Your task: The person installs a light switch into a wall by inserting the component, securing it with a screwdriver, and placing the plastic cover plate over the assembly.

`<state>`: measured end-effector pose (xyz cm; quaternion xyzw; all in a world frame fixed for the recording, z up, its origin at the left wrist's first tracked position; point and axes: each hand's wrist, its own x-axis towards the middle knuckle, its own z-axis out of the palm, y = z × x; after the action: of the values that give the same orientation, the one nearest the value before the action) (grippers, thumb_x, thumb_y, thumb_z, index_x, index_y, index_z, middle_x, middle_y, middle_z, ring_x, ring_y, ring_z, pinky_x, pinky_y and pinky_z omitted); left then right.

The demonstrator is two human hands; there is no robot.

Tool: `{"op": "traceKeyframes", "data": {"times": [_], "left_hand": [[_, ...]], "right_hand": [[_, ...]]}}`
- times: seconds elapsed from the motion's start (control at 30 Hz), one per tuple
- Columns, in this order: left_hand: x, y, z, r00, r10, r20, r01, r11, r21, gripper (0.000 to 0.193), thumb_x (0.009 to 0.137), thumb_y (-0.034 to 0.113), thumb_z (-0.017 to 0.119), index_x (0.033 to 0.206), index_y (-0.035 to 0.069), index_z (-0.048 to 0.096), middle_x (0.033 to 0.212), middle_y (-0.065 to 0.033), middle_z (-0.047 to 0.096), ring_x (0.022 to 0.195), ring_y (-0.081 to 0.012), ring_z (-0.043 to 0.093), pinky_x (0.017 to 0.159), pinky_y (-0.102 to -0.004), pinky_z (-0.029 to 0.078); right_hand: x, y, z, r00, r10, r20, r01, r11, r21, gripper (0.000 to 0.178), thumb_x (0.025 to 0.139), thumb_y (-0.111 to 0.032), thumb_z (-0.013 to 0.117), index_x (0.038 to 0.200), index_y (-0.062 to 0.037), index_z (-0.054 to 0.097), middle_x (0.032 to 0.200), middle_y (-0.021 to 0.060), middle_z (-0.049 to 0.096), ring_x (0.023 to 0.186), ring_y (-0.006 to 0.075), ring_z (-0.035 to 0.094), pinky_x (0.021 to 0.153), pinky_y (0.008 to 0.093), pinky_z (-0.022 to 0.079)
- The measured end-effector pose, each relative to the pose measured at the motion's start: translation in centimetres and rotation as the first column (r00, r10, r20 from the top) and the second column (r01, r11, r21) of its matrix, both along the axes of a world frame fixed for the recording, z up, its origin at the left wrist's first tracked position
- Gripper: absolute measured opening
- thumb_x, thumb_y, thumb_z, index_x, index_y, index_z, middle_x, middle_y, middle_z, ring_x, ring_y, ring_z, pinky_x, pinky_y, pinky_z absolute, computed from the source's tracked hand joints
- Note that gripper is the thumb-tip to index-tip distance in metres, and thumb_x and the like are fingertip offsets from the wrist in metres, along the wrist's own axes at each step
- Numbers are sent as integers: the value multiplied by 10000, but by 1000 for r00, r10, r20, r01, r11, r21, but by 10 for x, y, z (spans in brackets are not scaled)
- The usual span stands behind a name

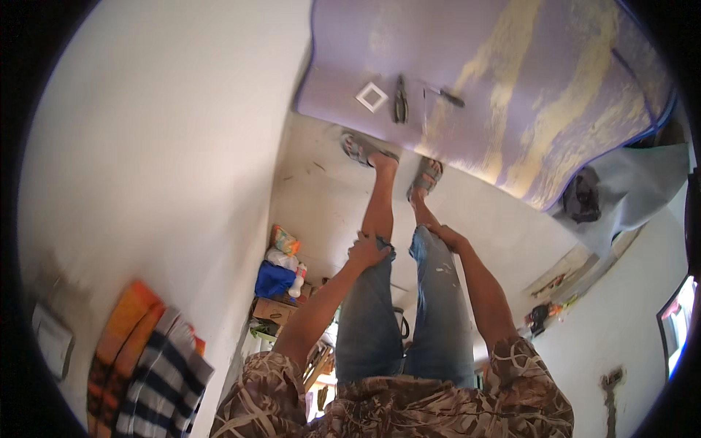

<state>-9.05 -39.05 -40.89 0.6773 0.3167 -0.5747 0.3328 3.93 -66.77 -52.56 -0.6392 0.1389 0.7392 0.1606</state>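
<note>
My left hand (369, 250) is closed around the left leg of the blue jeans (369, 314) at its bunched-up hem, by the knee. Across from it my right hand (447, 236) grips the right jeans leg at the knee, some of its fingers hidden. Beyond my sandalled feet a purple mat (332, 91) with worn yellow patches is spread out. On its near part lie a white square frame (372, 96), dark-handled pliers (401, 101) and a screwdriver (452, 98) with a dark handle. Neither hand touches these.
A pale wall (168, 131) rises at the left, with an orange cloth (124, 339) and a checked cloth (164, 372) low on it. Bags and a blue bundle (275, 279) sit by the wall. Grey sheeting (642, 182) with a dark item lies at the right.
</note>
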Motion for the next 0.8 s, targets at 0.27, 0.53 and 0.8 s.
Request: {"op": "traceKeyframes", "data": {"times": [0.27,0.53,0.8], "left_hand": [[30,-7,-84,985,-170,-42,175,946,272,1214,617,474,849,1468,-85,188,1228,-271,502,1097,-399,591,854,-483,547],[14,-4,-114,983,-179,-29,180,934,309,1186,609,501,841,1445,-86,239,1209,-252,516,1072,-386,592,838,-516,541],[-4,20,-167,969,-139,205,71,950,305,793,848,488,665,1356,-75,430,1216,-296,563,1106,-437,588,907,-492,510]], "right_hand": [[-14,-22,-117,970,-153,-187,176,978,115,685,895,-533,593,1219,70,581,1130,142,639,987,215,603,870,373,492],[-35,-38,-120,905,-421,-66,422,906,17,581,963,-477,478,1339,-38,537,1308,165,578,1143,254,566,1007,372,427],[-69,-124,-36,501,-841,-206,821,537,-194,539,987,-395,381,1412,-82,492,1396,132,539,1286,257,496,1096,421,360]]}}
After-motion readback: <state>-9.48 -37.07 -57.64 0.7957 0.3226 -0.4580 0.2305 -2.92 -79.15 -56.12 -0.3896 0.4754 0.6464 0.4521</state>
